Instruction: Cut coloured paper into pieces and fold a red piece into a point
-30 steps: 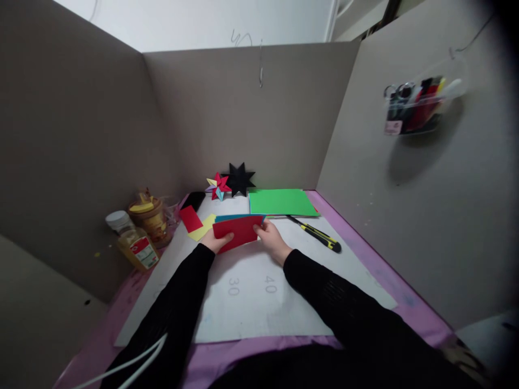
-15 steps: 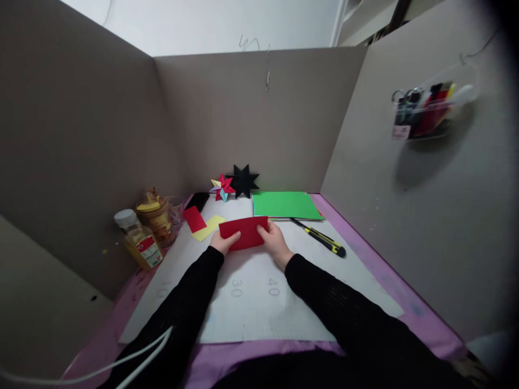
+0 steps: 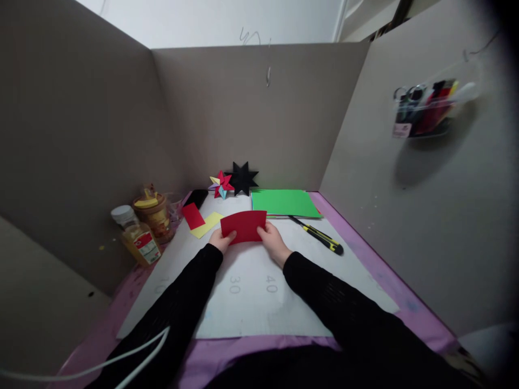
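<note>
Both hands hold a red sheet of paper (image 3: 245, 226) slightly curved above the white mat (image 3: 251, 313). My left hand (image 3: 221, 241) pinches its left lower edge, thumb on the near face. On the right lower edge, my right hand (image 3: 274, 242) grips it the same way, fingers behind the sheet and hidden. Just left of the held sheet lie a small red paper rectangle (image 3: 193, 216) and a yellow paper piece (image 3: 206, 225), partly overlapping. Behind my right hand is a stack of paper with a green sheet (image 3: 286, 203) on top.
A black-and-yellow utility knife (image 3: 322, 239) lies to the right. Glue bottle (image 3: 137, 236), brown pot (image 3: 153, 218) and black phone (image 3: 196, 198) stand or lie left. A multicoloured paper star (image 3: 221, 185) and black star (image 3: 242, 178) lean at the back. A clear holder with scissors (image 3: 424, 111) hangs right.
The lower edge of the red sheet has risen slightly, and my left thumb has slid down toward it. The whole view has shifted a little. Both hands keep their hold.
</note>
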`<state>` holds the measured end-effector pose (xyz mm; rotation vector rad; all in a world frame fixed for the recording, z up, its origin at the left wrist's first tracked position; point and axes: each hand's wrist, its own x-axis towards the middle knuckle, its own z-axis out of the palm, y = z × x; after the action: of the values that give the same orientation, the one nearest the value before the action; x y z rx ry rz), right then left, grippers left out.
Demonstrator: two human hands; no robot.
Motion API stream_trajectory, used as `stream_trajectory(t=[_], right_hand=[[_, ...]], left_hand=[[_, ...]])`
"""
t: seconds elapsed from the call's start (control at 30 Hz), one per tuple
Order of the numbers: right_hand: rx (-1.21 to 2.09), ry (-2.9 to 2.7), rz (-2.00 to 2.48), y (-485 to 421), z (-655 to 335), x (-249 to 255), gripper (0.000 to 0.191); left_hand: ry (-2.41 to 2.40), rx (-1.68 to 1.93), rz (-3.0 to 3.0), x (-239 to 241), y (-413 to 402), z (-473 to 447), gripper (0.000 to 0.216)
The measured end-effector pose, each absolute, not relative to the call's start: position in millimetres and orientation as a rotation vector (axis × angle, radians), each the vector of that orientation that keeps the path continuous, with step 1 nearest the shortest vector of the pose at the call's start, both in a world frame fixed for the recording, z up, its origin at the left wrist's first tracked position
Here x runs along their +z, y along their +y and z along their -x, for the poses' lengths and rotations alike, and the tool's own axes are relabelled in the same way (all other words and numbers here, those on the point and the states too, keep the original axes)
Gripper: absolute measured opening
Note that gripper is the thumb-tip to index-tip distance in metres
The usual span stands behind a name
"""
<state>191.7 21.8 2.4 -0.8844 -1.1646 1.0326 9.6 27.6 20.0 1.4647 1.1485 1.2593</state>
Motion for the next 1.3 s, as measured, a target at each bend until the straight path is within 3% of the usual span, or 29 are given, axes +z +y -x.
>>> stream_trajectory(t=[0.17, 0.37, 0.63, 0.9, 1.0, 1.17, 1.3], right_hand=[[1.002, -1.173, 0.891, 23.9, -191.8, -2.9, 0.028], [1.233, -1.091, 0.865, 24.1, -197.1, -0.9, 0.024], [1.238, -1.054, 0.969, 25.0, -206.5, -4.5, 0.024], [1.248, -1.041, 1.003, 26.0, -214.2, -4.1, 0.026], [1.28, -1.072, 0.959, 8.7, -216.0, 4.8, 0.036], [1.16, -1.143, 1.174, -19.4, -229.8, 17.5, 0.065], [0.759, -1.356, 1.36, -15.4, -244.1, 26.0, 0.058]], left_hand=[[1.172, 1.259, -1.462, 7.7, 35.7, -8.6, 0.051], [0.997, 1.143, -1.155, 2.2, 40.9, 0.1, 0.051], [1.164, 0.989, -1.323, 22.0, 37.8, 16.4, 0.029], [1.0, 0.988, -1.093, 8.7, 34.5, 1.5, 0.029], [0.82, 0.956, -0.866, 5.7, 25.5, -10.4, 0.043], [0.762, 0.906, -0.734, 14.1, 12.0, -32.7, 0.043], [0.744, 0.947, -0.636, 20.2, 4.4, -53.7, 0.043]])
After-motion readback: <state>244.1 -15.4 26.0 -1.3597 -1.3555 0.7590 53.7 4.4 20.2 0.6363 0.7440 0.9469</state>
